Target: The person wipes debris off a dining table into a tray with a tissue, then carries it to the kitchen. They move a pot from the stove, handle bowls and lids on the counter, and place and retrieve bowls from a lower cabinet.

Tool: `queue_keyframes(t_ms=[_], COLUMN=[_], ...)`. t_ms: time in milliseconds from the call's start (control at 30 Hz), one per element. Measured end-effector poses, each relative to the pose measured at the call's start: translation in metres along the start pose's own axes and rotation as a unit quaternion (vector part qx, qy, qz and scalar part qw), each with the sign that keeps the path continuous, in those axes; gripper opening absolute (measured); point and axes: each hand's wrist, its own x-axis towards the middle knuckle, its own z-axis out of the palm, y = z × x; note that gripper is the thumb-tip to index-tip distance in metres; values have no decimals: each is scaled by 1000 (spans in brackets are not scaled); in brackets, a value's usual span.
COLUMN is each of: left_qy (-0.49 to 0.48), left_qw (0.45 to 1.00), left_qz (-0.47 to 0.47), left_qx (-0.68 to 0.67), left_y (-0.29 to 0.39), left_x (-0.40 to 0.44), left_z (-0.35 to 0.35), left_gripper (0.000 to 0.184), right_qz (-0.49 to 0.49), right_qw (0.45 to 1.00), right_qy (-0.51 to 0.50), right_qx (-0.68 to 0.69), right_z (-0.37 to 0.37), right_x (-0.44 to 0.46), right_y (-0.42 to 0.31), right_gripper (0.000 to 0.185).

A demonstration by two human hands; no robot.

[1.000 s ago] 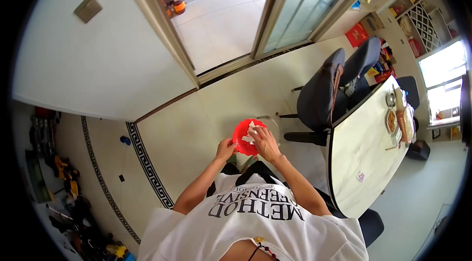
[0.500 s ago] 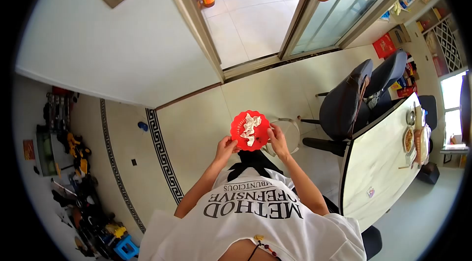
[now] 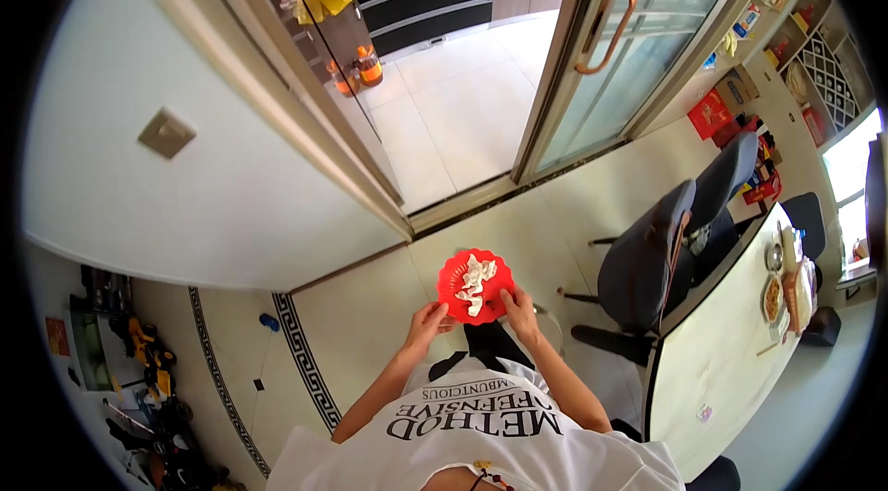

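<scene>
A red plate (image 3: 450,280) with a scalloped rim is held out in front of my body. On it lie crumpled white tissues (image 3: 474,281) and a few small dark bits near its right side. My left hand (image 3: 430,320) grips the rim at the lower left, thumb on top. At the lower right, my right hand (image 3: 520,311) pinches the rim the same way. The fingers beneath the plate are mostly hidden.
An open doorway with a sliding glass door (image 3: 610,56) leads to a kitchen floor (image 3: 453,112). Dark chairs (image 3: 645,255) stand by a table (image 3: 717,371) on the right, which carries dishes. A white wall (image 3: 185,195) is at the left. Toys (image 3: 148,352) line the far left.
The view has tilted up and moved toward the doorway, so more of the kitchen shows. Both hands keep hold of the plate, which appears slightly lower in view.
</scene>
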Motion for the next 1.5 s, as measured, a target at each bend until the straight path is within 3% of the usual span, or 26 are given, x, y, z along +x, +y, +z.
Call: queue_keyframes(t_ms=[167, 267, 367, 467, 500, 600, 633, 700, 767, 800, 967, 1100, 1267, 1300, 1500], left_qy=[-2, -8, 22, 38, 44, 116, 137, 143, 162, 155, 84, -7, -111, -118, -155], left_qw=[999, 995, 992, 995, 991, 962, 971, 977, 979, 981, 994, 999, 991, 986, 977], left_qz=[2, 54, 58, 72, 86, 243, 195, 161, 120, 118, 68, 41, 52, 83, 59], left_qx=[-50, 83, 113, -57, -92, 47, -32, -16, 12, 21, 21, 0, 58, 85, 131], left_y=[78, 117, 149, 202, 204, 203, 213, 228, 249, 255, 307, 401, 491, 498, 574], left_x=[82, 137, 194, 222, 237, 288, 297, 324, 354, 374, 501, 614, 738, 767, 857], left_z=[2, -14, -29, -15, -18, -26, -22, -24, -13, -10, 5, 32, 100, 110, 204], left_gripper=[32, 30, 27, 26, 22, 22, 36, 40, 45, 45, 41, 34, 34, 36, 32], right_qz=[-7, 2, -25, -77, -66, -58, -53, -40, -28, -24, -13, -54, 19, 15, 52], right_qw=[1000, 999, 1000, 994, 990, 991, 992, 995, 999, 995, 995, 992, 967, 962, 905], right_qy=[18, 18, 13, -14, -17, -25, -27, -23, -34, -37, -24, 30, 96, 121, 245], right_qx=[7, 28, -8, -76, -125, -122, -111, -89, 29, 89, 93, 110, 234, 246, 344], right_z=[2, -2, -11, -17, -20, -21, -20, -22, -22, -21, -21, -25, -75, -84, -135], right_x=[117, 181, 240, 300, 322, 373, 387, 417, 449, 464, 554, 642, 706, 719, 807], right_y=[-23, -62, -103, -130, -128, -144, -150, -160, -143, -144, -177, -218, -235, -236, -255], right_gripper=[27, 26, 27, 28, 29, 28, 28, 27, 27, 27, 28, 29, 31, 32, 26])
